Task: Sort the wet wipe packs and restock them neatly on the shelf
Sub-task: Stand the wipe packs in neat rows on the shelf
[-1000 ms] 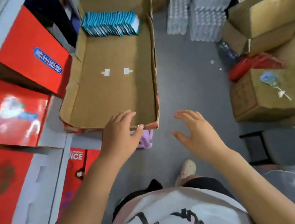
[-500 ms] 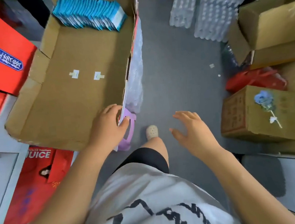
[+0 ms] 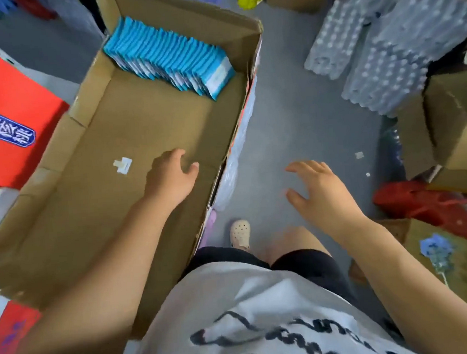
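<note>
So, looks like the fetching step: left hand [image 3: 171, 176] loose and empty over the cardboard box [image 3: 70, 217], right hand [image 3: 320, 189] spread empty, wet wipe packs [image 3: 167, 56] lined up at its far end, so reach further.

The left hand [image 3: 171, 177] points to 12 o'clock, fingers relaxed; the right hand [image 3: 321, 191], at its 3 o'clock, hovers with fingers spread.

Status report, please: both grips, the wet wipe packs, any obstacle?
Left grip open, inside the carton. Right grip open, outside it. Wet wipe packs in a row at its far end. No obstacle between.
</note>
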Demonstrator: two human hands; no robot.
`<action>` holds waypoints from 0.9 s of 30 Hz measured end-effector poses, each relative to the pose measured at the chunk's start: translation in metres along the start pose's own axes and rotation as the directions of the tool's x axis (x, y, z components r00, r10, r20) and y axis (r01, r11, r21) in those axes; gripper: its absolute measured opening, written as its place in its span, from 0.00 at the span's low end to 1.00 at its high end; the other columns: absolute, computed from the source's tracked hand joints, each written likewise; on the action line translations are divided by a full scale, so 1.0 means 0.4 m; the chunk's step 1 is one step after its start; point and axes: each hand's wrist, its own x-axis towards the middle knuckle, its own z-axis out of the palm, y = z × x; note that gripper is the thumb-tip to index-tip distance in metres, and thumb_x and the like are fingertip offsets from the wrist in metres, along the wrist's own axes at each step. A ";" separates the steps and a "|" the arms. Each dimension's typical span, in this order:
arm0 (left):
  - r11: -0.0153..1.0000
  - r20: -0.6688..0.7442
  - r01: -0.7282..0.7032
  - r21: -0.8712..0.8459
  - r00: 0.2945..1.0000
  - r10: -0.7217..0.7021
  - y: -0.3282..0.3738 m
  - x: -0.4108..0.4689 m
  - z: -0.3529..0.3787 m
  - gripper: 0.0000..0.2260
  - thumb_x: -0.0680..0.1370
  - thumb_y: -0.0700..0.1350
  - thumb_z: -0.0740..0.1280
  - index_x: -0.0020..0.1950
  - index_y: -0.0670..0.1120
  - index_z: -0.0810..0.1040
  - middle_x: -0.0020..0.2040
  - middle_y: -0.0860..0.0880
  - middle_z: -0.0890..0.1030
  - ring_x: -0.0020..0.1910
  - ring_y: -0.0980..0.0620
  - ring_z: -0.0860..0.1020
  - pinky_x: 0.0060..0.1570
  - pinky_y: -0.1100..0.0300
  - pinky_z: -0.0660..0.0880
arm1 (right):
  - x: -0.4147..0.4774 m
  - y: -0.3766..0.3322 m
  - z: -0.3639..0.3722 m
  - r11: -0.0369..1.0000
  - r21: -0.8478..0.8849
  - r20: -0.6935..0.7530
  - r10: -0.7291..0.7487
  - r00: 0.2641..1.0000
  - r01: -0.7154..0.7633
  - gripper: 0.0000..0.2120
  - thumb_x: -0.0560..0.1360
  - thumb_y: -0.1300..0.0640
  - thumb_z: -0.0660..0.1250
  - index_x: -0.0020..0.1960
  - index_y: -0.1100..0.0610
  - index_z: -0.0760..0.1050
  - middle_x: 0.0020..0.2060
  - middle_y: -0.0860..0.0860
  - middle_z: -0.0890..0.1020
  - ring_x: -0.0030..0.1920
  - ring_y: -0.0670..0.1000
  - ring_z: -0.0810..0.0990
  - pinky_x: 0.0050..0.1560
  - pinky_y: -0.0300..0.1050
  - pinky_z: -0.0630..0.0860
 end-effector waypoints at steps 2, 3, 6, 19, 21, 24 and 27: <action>0.992 0.021 0.126 -0.025 0.992 -0.126 -0.011 0.059 0.004 0.23 0.81 0.55 0.66 0.70 0.42 0.74 0.69 0.41 0.77 0.68 0.37 0.73 0.65 0.45 0.74 | 0.085 -0.010 -0.019 0.999 -0.020 0.073 -0.045 0.996 0.047 0.22 0.77 0.56 0.70 0.70 0.54 0.72 0.68 0.48 0.75 0.69 0.52 0.69 0.63 0.48 0.72; 0.983 0.026 0.177 -0.041 0.984 -0.176 -0.019 0.084 0.008 0.22 0.81 0.55 0.66 0.70 0.43 0.75 0.69 0.41 0.77 0.68 0.37 0.73 0.64 0.45 0.74 | 0.128 -0.018 -0.024 0.996 -0.031 0.117 -0.075 0.990 0.079 0.22 0.77 0.56 0.69 0.71 0.53 0.72 0.69 0.47 0.74 0.70 0.52 0.68 0.63 0.47 0.71; 0.965 0.034 0.251 -0.076 0.968 -0.249 -0.036 0.121 0.045 0.21 0.81 0.54 0.65 0.71 0.47 0.75 0.72 0.42 0.74 0.69 0.37 0.72 0.65 0.45 0.73 | 0.275 -0.033 -0.038 0.980 -0.074 0.226 -0.164 0.960 0.185 0.24 0.78 0.56 0.69 0.73 0.52 0.69 0.71 0.46 0.71 0.72 0.50 0.66 0.65 0.43 0.69; 0.618 0.177 0.718 -0.321 0.686 -0.706 0.064 0.186 0.264 0.31 0.81 0.60 0.61 0.81 0.53 0.57 0.81 0.46 0.61 0.76 0.38 0.65 0.71 0.34 0.64 | 1.086 -0.152 0.058 0.542 -0.360 0.613 -0.476 0.631 0.759 0.45 0.70 0.52 0.78 0.79 0.57 0.57 0.81 0.56 0.52 0.80 0.59 0.53 0.79 0.54 0.54; 0.578 0.217 0.736 -0.353 0.665 -0.715 0.090 0.205 0.293 0.32 0.81 0.63 0.60 0.82 0.56 0.54 0.83 0.49 0.58 0.79 0.39 0.60 0.73 0.31 0.60 | 1.158 -0.180 0.070 0.444 -0.392 0.661 -0.474 0.582 0.806 0.53 0.68 0.49 0.80 0.81 0.57 0.50 0.81 0.57 0.47 0.80 0.60 0.48 0.80 0.56 0.49; 0.531 0.248 0.758 -0.379 0.636 -0.730 0.116 0.229 0.326 0.32 0.82 0.65 0.58 0.83 0.57 0.53 0.84 0.50 0.55 0.81 0.40 0.56 0.74 0.29 0.57 | 1.220 -0.218 0.082 0.379 -0.445 0.722 -0.384 0.575 0.811 0.62 0.66 0.49 0.82 0.81 0.56 0.39 0.81 0.57 0.44 0.80 0.60 0.45 0.80 0.58 0.47; 0.487 0.246 0.782 -0.388 0.597 -0.764 0.136 0.245 0.342 0.32 0.83 0.64 0.56 0.84 0.55 0.51 0.84 0.49 0.52 0.81 0.40 0.53 0.74 0.30 0.56 | 1.246 -0.234 0.101 0.351 -0.471 0.702 -0.406 0.585 0.809 0.60 0.64 0.49 0.82 0.81 0.59 0.45 0.78 0.59 0.53 0.78 0.61 0.53 0.78 0.58 0.55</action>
